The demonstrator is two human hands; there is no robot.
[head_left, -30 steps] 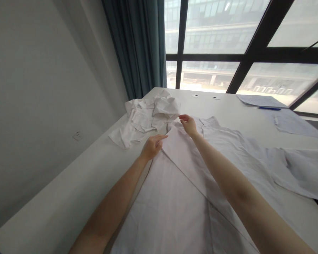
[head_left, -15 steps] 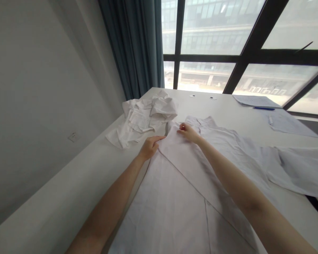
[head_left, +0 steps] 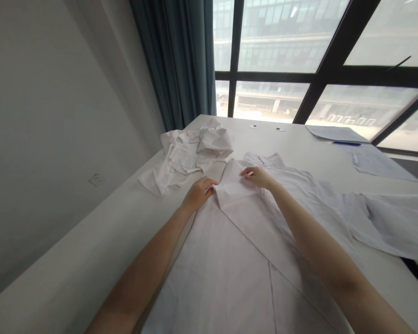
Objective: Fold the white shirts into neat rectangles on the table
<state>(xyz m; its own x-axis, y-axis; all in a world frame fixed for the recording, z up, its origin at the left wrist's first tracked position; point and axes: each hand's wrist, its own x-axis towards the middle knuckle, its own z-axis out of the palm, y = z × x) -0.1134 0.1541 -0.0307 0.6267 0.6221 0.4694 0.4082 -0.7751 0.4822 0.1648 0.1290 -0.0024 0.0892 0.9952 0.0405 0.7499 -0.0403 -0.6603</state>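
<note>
A long white garment (head_left: 223, 260) lies spread over the white table, with one front edge running diagonally across it. Near its upper left edge my left hand (head_left: 199, 192) is closed, pinching the cloth between thumb and fingers. My right hand (head_left: 256, 177) rests on the upper part of the garment, its fingers curled together; whether cloth is between them is hard to make out. Between the two hands a flap of the fabric is folded over. Another white garment (head_left: 296, 185) with a collar lies just right of my right hand.
Crumpled white cloth pieces (head_left: 184, 155) lie at the far left of the table (head_left: 275, 141). Papers (head_left: 337, 133) and a blue pen (head_left: 347, 143) are at the right by the window. Two small white items lie at the back. A wall and socket stand left.
My right hand has shifted slightly right. The cloth between my hands, flatter before, now has a flap folded over toward me. My left hand has barely moved.
</note>
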